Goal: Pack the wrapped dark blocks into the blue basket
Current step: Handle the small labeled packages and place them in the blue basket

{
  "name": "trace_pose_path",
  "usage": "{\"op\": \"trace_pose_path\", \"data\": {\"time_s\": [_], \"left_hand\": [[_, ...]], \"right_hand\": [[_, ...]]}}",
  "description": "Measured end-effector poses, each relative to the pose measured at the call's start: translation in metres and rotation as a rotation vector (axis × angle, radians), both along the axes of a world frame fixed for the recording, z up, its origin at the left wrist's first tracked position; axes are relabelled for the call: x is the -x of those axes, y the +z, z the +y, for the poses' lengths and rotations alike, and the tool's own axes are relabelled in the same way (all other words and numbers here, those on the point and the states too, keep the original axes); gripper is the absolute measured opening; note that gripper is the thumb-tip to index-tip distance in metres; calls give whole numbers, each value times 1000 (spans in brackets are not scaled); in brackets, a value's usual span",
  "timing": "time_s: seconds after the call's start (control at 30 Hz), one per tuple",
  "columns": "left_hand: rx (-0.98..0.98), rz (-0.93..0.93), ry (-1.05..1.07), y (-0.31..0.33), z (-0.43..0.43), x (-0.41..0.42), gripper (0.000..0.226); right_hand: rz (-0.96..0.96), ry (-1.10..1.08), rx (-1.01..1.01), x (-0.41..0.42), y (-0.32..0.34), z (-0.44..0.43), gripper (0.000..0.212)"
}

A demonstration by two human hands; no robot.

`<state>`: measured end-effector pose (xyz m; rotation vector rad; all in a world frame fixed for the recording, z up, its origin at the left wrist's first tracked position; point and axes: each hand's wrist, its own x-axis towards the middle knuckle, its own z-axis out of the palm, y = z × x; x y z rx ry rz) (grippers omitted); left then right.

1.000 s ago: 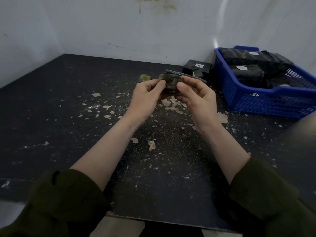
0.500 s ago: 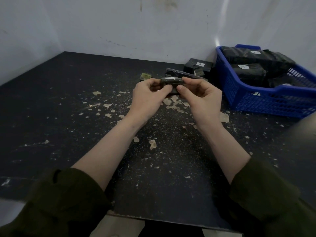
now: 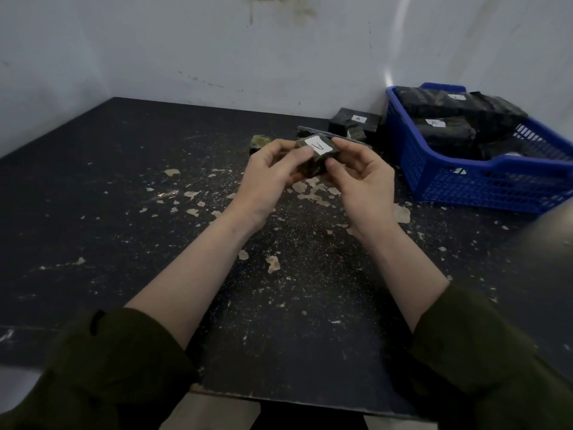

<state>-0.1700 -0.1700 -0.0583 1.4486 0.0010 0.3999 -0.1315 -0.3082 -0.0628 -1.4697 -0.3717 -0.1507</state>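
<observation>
Pale flakes (image 3: 273, 263) litter the dark counter (image 3: 124, 212) in front of me. Above it, my left grip (image 3: 273, 178) and right grip (image 3: 362, 184) both pinch one wrapped dark block (image 3: 314, 158), white label up. Far right, another labelled block (image 3: 353, 124) sits by the wall, just beside the blue basket (image 3: 480, 187) holding more wrapped blocks (image 3: 443, 136).

A black counter (image 3: 93, 212) is strewn with pale flakes (image 3: 273, 263) and fine specks, thickest across its middle. A small greenish lump (image 3: 259, 141) sits toward the far edge. A scuffed white wall (image 3: 186, 41) rises along the far and left edges.
</observation>
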Motion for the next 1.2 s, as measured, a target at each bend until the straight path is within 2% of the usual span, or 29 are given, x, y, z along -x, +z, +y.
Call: {"op": "trace_pose_path", "data": {"time_s": [0.1, 0.27, 0.5, 0.7, 0.83, 1.0, 1.2], "left_hand": [[117, 39, -31, 2, 0, 0, 11], [67, 62, -21, 1, 1, 1, 15], [94, 147, -48, 3, 0, 0, 13], [22, 209, -91, 5, -1, 1, 12], [44, 200, -27, 4, -2, 2, 4], [7, 174, -1, 4, -4, 3, 4], [-108, 187, 143, 1, -4, 2, 2]], "right_hand": [[38, 10, -59, 0, 3, -2, 30], [153, 155, -233, -1, 7, -4, 27], [15, 110, -43, -4, 7, -8, 33], [-75, 112, 71, 0, 7, -8, 19], [-80, 104, 108, -1, 5, -8, 25], [-66, 32, 117, -2, 5, -8, 26], [-29, 63, 117, -4, 3, -8, 23]]}}
